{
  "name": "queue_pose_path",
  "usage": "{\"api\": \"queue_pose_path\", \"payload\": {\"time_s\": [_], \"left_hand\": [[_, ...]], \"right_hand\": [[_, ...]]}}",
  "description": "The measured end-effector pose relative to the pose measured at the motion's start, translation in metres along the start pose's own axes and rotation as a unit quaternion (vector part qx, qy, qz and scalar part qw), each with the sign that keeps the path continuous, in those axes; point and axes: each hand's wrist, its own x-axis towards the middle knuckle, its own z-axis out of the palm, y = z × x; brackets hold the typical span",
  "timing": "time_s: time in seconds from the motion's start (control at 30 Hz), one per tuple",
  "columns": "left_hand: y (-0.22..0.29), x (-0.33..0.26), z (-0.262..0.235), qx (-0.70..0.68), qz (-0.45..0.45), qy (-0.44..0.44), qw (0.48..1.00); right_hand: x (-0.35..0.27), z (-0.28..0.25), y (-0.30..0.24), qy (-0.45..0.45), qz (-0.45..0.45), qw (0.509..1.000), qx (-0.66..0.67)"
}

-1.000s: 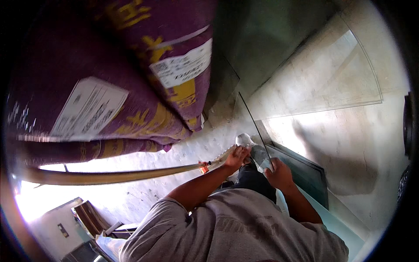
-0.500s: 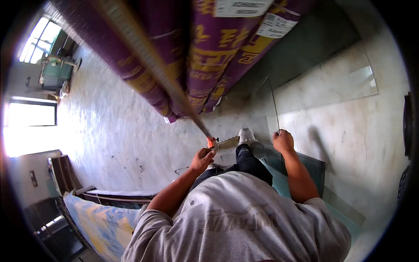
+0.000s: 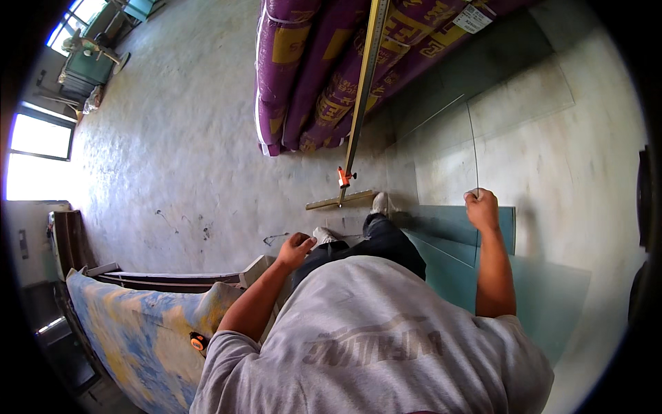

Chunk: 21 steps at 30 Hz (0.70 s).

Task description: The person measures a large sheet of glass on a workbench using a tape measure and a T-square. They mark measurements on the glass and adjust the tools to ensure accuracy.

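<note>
My right hand (image 3: 481, 207) is closed on the upright edge of a clear glass sheet (image 3: 447, 162), by the wall on the right. Loosely curled and with no object visible in it, my left hand (image 3: 295, 250) hovers in front of my left thigh. Beyond it, a long T-shaped ruler (image 3: 360, 117) with an orange slider (image 3: 344, 177) leans on purple wrapped rolls (image 3: 338, 96). Its crossbar (image 3: 324, 203) rests low on the floor near my shoes. The glass sheet's lower part overlaps other panes and is hard to separate from them.
Greenish glass panes (image 3: 448, 276) lean along the right wall. At lower left stands a bench or rack under a blue-and-yellow patterned cloth (image 3: 138, 324), with a tape measure (image 3: 198, 341) on it. Grey floor (image 3: 172, 152) spreads left of the rolls. A fan (image 3: 103, 52) stands far left.
My left hand has come away from the ruler, which now leans by itself on the rolls. My right hand still grips the glass edge. The view has shifted, bringing the tape measure into sight.
</note>
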Motion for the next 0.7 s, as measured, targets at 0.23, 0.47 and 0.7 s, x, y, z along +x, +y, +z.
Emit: {"api": "queue_pose_path", "payload": {"time_s": [0.23,0.47,0.7], "left_hand": [[-0.053,-0.061,-0.013,-0.016,-0.030,0.054,0.998],[-0.131,-0.149,0.017,-0.078,-0.004,0.118,0.990],[-0.198,-0.289,0.053,-0.042,-0.037,0.162,0.985]], "right_hand": [[-0.091,-0.028,0.001,-0.030,0.019,0.999,0.040],[-0.163,-0.024,0.052,-0.083,-0.026,0.995,0.041],[-0.276,-0.001,0.059,-0.200,0.027,0.964,0.173]]}}
